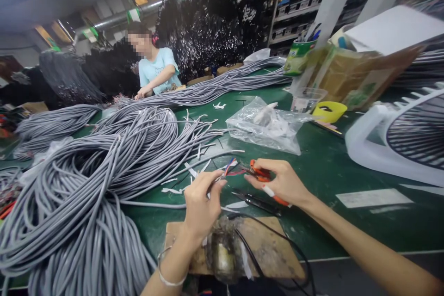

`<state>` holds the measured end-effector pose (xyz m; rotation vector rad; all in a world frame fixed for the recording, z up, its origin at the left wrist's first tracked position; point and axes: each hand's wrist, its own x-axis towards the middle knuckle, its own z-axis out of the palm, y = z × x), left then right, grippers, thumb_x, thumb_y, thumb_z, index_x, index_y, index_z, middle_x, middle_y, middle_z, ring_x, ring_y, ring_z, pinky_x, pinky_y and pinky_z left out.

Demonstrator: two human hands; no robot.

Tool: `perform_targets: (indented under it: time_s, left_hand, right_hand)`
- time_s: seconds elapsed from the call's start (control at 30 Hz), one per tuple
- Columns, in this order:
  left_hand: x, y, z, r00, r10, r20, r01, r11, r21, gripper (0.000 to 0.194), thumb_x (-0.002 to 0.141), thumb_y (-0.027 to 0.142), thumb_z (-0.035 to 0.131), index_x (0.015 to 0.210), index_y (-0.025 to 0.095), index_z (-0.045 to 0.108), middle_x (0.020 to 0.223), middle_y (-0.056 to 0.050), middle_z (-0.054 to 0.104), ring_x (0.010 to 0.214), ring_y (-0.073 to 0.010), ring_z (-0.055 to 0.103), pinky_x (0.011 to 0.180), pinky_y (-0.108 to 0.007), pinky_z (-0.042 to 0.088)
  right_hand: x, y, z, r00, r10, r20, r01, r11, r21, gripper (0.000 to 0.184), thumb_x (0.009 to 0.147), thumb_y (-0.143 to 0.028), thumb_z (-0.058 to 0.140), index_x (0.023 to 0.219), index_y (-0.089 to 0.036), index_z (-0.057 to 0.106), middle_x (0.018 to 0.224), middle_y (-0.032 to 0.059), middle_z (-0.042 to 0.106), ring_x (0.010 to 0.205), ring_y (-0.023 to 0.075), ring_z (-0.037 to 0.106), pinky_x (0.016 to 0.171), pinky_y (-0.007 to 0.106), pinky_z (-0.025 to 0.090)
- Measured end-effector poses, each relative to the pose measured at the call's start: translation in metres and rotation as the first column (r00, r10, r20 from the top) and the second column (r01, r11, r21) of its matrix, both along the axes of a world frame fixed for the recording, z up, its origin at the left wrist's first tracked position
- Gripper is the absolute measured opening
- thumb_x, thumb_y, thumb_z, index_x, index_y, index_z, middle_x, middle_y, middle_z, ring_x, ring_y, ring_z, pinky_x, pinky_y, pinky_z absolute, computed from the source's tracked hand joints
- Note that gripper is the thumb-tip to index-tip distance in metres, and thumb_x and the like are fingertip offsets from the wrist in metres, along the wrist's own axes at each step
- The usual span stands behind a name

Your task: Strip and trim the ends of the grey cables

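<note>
My left hand (204, 194) pinches the end of a grey cable near the middle of the head view. Thin red, blue and white wires (231, 168) fan out from that end toward the right. Closed around orange-handled pliers or cutters (262, 172) is my right hand (282, 180), and the tool's jaws reach the wires. Whether the jaws are fully closed on a wire is too small to tell. Below the hands lies a black pointed tool (256, 202). White scraps (191, 169) are scattered left of the wires.
Large bundles of grey cable (114, 162) fill the left side. A clear plastic bag (267, 122), yellow tape ring (329, 111) and white fan (367, 134) are on the green table (312, 222). In front sits a wooden board (274, 240). Another person (157, 71) works at the far side.
</note>
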<state>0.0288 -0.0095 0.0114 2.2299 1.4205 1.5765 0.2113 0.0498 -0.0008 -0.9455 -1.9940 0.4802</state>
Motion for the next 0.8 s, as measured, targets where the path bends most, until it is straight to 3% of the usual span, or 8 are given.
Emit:
perform_targets:
  time_s: [0.43,0.67,0.8]
  left_hand:
    - [0.0040,0.0016,-0.0012,0.993,-0.110,-0.044,0.106,0.990,-0.090,0.015,0.081,0.008,0.052,0.090,0.014,0.062,0.077,-0.004,0.067,0.070,-0.0121,0.062,0.065,-0.020,0.049]
    - [0.0043,-0.0005,0.0010,1.000,0.012,-0.016,-0.014,0.990,-0.141,0.005,0.076,0.015,0.062,0.080,0.015,0.064,0.070,-0.002,0.066,0.060,-0.0111,0.060,0.055,-0.019,0.047]
    - [0.0034,-0.0014,-0.0012,0.998,-0.026,-0.056,0.021,0.995,-0.098,0.009,0.080,0.013,0.056,0.081,0.013,0.064,0.064,-0.002,0.065,0.055,-0.0100,0.059,0.054,-0.019,0.046]
  right_hand:
    - [0.0001,-0.0035,-0.0025,0.997,0.074,0.020,-0.074,0.997,-0.019,0.019,0.064,-0.020,0.052,0.051,-0.019,0.038,0.050,-0.0053,0.035,0.046,0.0072,0.032,0.043,0.019,0.027]
    - [-0.0014,-0.0045,-0.0032,0.999,0.033,0.032,-0.033,0.999,0.007,0.027,0.071,-0.026,0.053,0.052,-0.019,0.036,0.049,-0.0052,0.034,0.045,0.0074,0.032,0.042,0.020,0.027]
    - [0.0016,-0.0044,-0.0075,0.995,0.059,0.083,-0.063,0.997,0.047,0.016,0.071,-0.023,0.052,0.060,-0.020,0.041,0.057,-0.0021,0.045,0.049,0.0093,0.040,0.046,0.020,0.034]
